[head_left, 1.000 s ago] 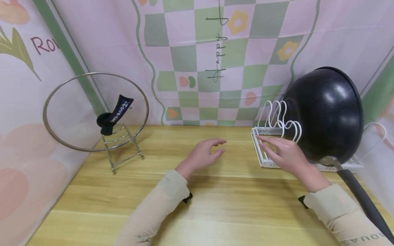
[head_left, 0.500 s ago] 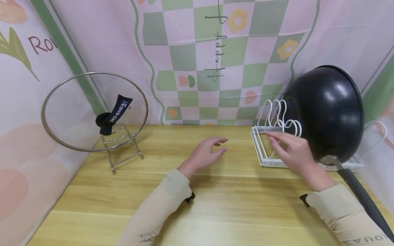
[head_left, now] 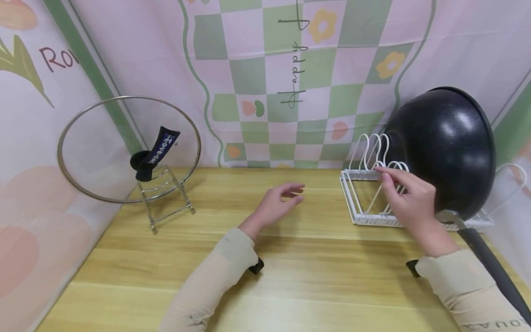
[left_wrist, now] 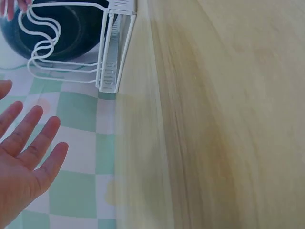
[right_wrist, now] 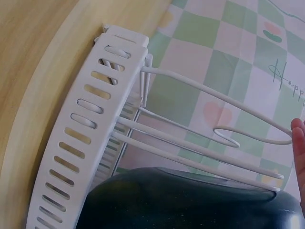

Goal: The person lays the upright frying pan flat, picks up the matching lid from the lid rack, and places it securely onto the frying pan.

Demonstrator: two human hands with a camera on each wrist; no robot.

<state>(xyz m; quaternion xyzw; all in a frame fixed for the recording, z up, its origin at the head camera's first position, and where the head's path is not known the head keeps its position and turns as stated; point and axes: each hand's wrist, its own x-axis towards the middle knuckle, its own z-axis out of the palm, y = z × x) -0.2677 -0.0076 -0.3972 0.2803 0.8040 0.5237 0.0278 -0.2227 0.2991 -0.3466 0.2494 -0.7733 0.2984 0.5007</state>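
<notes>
The left hand [head_left: 273, 203], loosely spread and empty, is above the counter [head_left: 332, 288]. Farther right stands the white rack [head_left: 375, 220], one wire divider [right_wrist: 214, 93] pinched at its top bend by the right hand [head_left: 415, 203]; probably light, stiff, smooth, best held there.

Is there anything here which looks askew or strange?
Only the checkered pink-green fabric backdrop: its printed "Happy" runs sideways, seemingly hung turned. The round black wok seems stable in the white wire rack.

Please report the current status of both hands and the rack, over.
Left hand: above table, holding nothing. Right hand: at rack wires, grip unclear. Wok on rack, close to right hand; may crowd it.
</notes>
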